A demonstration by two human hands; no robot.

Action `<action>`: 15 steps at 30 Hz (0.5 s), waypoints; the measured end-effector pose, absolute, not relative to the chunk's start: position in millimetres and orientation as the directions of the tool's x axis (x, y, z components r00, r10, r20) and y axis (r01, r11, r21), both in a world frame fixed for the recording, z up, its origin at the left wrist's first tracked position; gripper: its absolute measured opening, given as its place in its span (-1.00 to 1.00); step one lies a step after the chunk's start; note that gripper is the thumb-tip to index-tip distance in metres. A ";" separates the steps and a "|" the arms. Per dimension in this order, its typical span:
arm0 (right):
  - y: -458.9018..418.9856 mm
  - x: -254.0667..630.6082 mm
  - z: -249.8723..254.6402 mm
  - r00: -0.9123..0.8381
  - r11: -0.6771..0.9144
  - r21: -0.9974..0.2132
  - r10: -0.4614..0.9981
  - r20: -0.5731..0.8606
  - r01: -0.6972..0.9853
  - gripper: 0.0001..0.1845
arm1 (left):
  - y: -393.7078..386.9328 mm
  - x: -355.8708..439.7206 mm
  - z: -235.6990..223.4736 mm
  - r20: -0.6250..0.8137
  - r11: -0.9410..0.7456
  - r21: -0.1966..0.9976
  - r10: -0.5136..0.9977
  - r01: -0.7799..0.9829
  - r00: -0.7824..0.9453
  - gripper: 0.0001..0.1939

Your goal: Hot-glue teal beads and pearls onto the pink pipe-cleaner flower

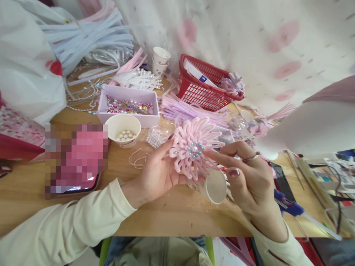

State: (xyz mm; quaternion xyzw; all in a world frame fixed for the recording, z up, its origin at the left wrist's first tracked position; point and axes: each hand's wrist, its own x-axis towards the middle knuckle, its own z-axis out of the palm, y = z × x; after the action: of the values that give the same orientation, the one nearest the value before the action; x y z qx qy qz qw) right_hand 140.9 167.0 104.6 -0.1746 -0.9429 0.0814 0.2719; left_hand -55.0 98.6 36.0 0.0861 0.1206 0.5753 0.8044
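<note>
A pink pipe-cleaner flower (184, 164) with looped petals faces up toward me, a white pearl and small blue beads at its centre. My left hand (156, 171) holds it from the left and below, the thumb at its edge and fingers behind the petals. My right hand (249, 177) is at the flower's right side, its index fingertip touching the petals close to the beaded centre. The thumb of that hand is apart from the index finger, and nothing shows between them. Below the flower, a paper cup (216, 186) lies tipped with its mouth toward me.
Left of the flower stand a paper cup of pearls (122, 127), a lilac box of gems (129, 117) and a phone (83, 159). Behind are a red basket (205, 88) and lilac pipe cleaners (194, 112). A blue glue gun (288, 203) lies at right, below a white lamp-like object (313, 122).
</note>
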 end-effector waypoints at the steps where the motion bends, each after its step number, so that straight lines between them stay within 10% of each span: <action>1: 165.9 140.9 104.1 -0.756 0.918 -0.256 0.396 0.521 0.303 -0.70 | 98.6 -55.0 35.9 -0.098 0.324 0.274 0.946 -0.906 0.308 -0.39; 15: 161.7 142.7 94.7 -0.545 0.786 -0.545 0.605 0.580 0.293 -0.61 | 100.1 -56.3 39.5 -0.139 0.275 0.327 0.960 -0.904 0.242 -0.37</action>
State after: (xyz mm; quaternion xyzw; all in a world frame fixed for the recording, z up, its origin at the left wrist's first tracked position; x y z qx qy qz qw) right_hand 142.7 161.7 94.7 -0.2622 -0.8568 0.1960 0.3985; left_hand -56.3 100.1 39.5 0.0896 0.1566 0.5955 0.7828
